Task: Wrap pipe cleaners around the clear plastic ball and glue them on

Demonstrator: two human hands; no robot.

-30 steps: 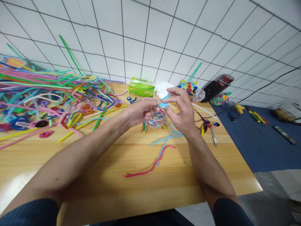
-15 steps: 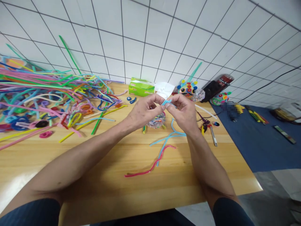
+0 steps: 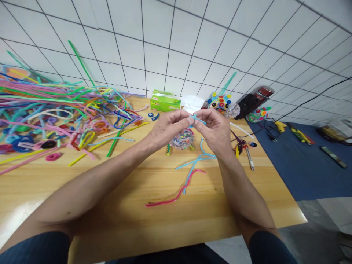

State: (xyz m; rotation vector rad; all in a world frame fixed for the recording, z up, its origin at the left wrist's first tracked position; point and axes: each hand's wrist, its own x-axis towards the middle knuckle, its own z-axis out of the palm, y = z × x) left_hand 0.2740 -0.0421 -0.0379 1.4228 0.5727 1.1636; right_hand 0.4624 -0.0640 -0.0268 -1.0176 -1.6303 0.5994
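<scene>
Both hands are raised over the table and meet at a light blue pipe cleaner (image 3: 195, 117). My left hand (image 3: 171, 126) pinches one side of it between thumb and fingers. The other side is gripped by the thumb and forefinger of my right hand (image 3: 213, 129). The piece looks bent or twisted where the fingertips come together; its exact shape is partly hidden. Just below the left hand sits a clear ball (image 3: 182, 140) with colourful bits inside. Loose blue pipe cleaners (image 3: 196, 160) and a wavy red pipe cleaner (image 3: 176, 198) lie nearer to me.
A big tangled heap of pipe cleaners (image 3: 55, 110) covers the left side. Against the tiled wall stand a green tissue pack (image 3: 165, 101) and a decorated figure (image 3: 219, 104). At right are a pen (image 3: 250, 159), a glue gun (image 3: 280, 126) and pliers (image 3: 298, 134) on blue cloth.
The fingertips have shifted slightly on the blue pipe cleaner, and one end now sticks out over the right thumb. Both arms stay nearly where they were.
</scene>
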